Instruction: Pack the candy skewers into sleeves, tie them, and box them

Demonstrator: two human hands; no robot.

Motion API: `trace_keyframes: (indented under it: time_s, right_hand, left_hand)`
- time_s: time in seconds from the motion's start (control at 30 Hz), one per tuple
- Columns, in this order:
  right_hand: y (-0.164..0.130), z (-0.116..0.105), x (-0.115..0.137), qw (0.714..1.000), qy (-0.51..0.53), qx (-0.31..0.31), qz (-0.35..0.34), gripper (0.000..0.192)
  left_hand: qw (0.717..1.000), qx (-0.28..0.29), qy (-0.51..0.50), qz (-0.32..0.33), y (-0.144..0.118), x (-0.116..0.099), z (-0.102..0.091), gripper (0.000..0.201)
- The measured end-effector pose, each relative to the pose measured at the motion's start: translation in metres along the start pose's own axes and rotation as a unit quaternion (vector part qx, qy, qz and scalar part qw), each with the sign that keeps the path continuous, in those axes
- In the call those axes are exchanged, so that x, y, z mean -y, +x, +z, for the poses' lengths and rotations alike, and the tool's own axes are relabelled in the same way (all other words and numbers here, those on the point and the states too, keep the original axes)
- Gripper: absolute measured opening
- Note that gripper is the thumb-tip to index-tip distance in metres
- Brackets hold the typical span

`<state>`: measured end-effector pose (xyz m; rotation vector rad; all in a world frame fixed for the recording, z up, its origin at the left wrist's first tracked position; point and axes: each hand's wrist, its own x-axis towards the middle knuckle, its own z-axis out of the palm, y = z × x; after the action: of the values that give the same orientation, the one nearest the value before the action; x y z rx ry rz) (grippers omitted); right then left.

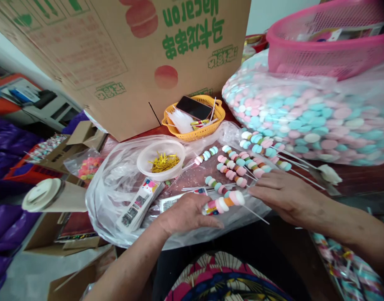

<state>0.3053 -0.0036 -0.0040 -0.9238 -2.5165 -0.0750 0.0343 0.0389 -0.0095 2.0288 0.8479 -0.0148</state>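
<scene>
My left hand [188,214] is closed round a candy skewer [228,202], with pink, white and orange pieces on a white stick. The lower part of this skewer appears to be in a clear printed wrapper, partly hidden by my fingers. My right hand [280,194] lies to its right, fingers stretched out, beside more candy skewers [232,170] spread on a clear plastic sheet. Whether its fingertips touch one of them is unclear. Left of my left hand lies a stack of printed wrappers [140,205]. A bowl [162,177] of gold twist ties [165,162] stands behind it.
A yellow basket [196,134] holds a phone [194,107] and white sticks. Behind stands a big cardboard box [126,54]. At right, a pink basket [305,58] rests on a bag of pastel candies [311,117]. A lidded cup [63,196] is at left.
</scene>
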Motion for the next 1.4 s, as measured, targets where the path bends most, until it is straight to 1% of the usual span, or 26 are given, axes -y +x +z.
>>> trace_keyframes:
  time_s: [0.03, 0.07, 0.13, 0.17, 0.2, 0.27, 0.33, 0.4, 0.47, 0.6, 0.67, 0.73, 0.8, 0.87, 0.93, 0.97, 1.0, 1.07, 1.1, 1.13, 1.17, 1.2, 1.23, 1.3, 1.37, 1.4]
  right_hand:
    - [0.002, -0.003, -0.002, 1.0, -0.016, 0.0, -0.011, 0.025]
    - [0.003, -0.007, -0.005, 0.999, -0.034, -0.001, -0.022, 0.026]
    - [0.005, -0.016, -0.01, 0.997, -0.067, -0.008, -0.044, 0.027]
    - [0.005, -0.019, -0.012, 0.996, -0.075, -0.013, -0.053, 0.027]
    - [0.005, -0.022, -0.013, 0.995, -0.078, -0.018, -0.06, 0.027]
    - [0.004, -0.024, -0.013, 0.994, -0.075, -0.03, -0.069, 0.028]
    - [0.002, -0.022, -0.009, 0.995, -0.067, -0.042, -0.067, 0.028]
    - [-0.001, -0.017, -0.005, 0.995, -0.056, -0.052, -0.063, 0.028]
    - [-0.003, -0.013, 0.001, 0.997, -0.038, -0.047, -0.056, 0.029]
    - [0.0, -0.005, 0.013, 0.999, 0.005, -0.008, -0.047, 0.032]
    - [0.004, 0.0, 0.019, 0.999, 0.025, 0.015, -0.017, 0.031]
    - [0.008, 0.008, 0.024, 0.998, 0.042, 0.041, 0.02, 0.029]
    - [0.011, 0.015, 0.028, 0.996, 0.053, 0.063, 0.042, 0.026]
    - [0.011, 0.019, 0.028, 0.995, 0.057, 0.067, 0.046, 0.025]
    - [0.008, 0.019, 0.025, 0.997, 0.052, 0.038, 0.043, 0.025]
    - [0.007, 0.018, 0.023, 0.998, 0.05, 0.019, 0.04, 0.026]
    - [0.005, 0.016, 0.021, 0.998, 0.048, 0.001, 0.036, 0.026]
    - [0.002, 0.013, 0.018, 0.998, 0.041, -0.025, 0.028, 0.027]
    - [0.001, 0.011, 0.017, 0.999, 0.036, -0.027, 0.025, 0.027]
    - [0.0, 0.009, 0.017, 0.999, 0.029, -0.026, 0.024, 0.027]
    - [0.0, 0.007, 0.017, 0.999, 0.021, -0.022, 0.024, 0.027]
    - [0.001, 0.006, 0.017, 0.999, 0.014, -0.016, 0.024, 0.027]
    - [0.001, 0.004, 0.018, 1.0, 0.007, -0.007, 0.026, 0.026]
    - [0.002, 0.0, 0.02, 0.999, -0.003, 0.019, 0.033, 0.025]
    - [0.002, -0.003, 0.023, 0.998, -0.008, 0.046, 0.047, 0.024]
    - [0.002, -0.005, 0.024, 0.997, -0.009, 0.057, 0.054, 0.023]
  left_hand:
    - [0.997, 0.042, -0.069, -0.016, 0.001, -0.001, -0.001, 0.038]
    - [0.985, 0.092, -0.142, -0.038, 0.002, -0.002, -0.001, 0.04]
    - [0.943, 0.18, -0.266, -0.092, 0.002, -0.004, -0.002, 0.046]
    - [0.921, 0.208, -0.311, -0.112, 0.002, -0.004, -0.001, 0.049]
    - [0.903, 0.222, -0.347, -0.124, 0.003, -0.005, 0.0, 0.052]
    - [0.881, 0.218, -0.4, -0.126, 0.003, -0.004, 0.003, 0.054]
    - [0.869, 0.2, -0.437, -0.114, 0.004, -0.004, 0.007, 0.052]
    - [0.865, 0.182, -0.454, -0.109, 0.006, -0.005, 0.01, 0.05]
    - [0.876, 0.172, -0.435, -0.121, 0.007, -0.006, 0.01, 0.046]
    - [0.926, 0.162, -0.31, -0.145, 0.012, -0.013, 0.009, 0.037]
    - [0.949, 0.144, -0.249, -0.131, 0.017, -0.018, 0.011, 0.035]
    - [0.973, 0.098, -0.177, -0.107, 0.023, -0.023, 0.013, 0.034]
    - [0.99, 0.038, -0.107, -0.083, 0.028, -0.027, 0.013, 0.039]
    - [0.996, 0.005, -0.076, -0.044, 0.028, -0.027, 0.008, 0.059]
    - [0.996, 0.017, -0.084, 0.0, 0.023, -0.023, -0.005, 0.079]
    - [0.996, 0.034, -0.085, 0.015, 0.02, -0.02, -0.013, 0.079]
    - [0.995, 0.059, -0.083, 0.021, 0.016, -0.016, -0.02, 0.072]
    - [0.99, 0.114, -0.08, 0.008, 0.008, -0.01, -0.03, 0.043]
    - [0.987, 0.135, -0.083, 0.0, 0.006, -0.007, -0.032, 0.031]
    - [0.986, 0.141, -0.088, -0.007, 0.004, -0.007, -0.032, 0.024]
    - [0.987, 0.134, -0.089, -0.011, 0.003, -0.007, -0.03, 0.022]
    - [0.99, 0.112, -0.079, -0.013, 0.002, -0.008, -0.027, 0.022]
    - [0.996, 0.069, -0.057, -0.009, 0.002, -0.01, -0.023, 0.025]
    - [0.998, -0.052, 0.016, 0.013, 0.001, -0.015, -0.013, 0.04]
    - [0.981, -0.169, 0.091, 0.034, 0.0, -0.016, -0.004, 0.06]
    - [0.969, -0.212, 0.117, 0.034, -0.001, -0.014, 0.0, 0.067]
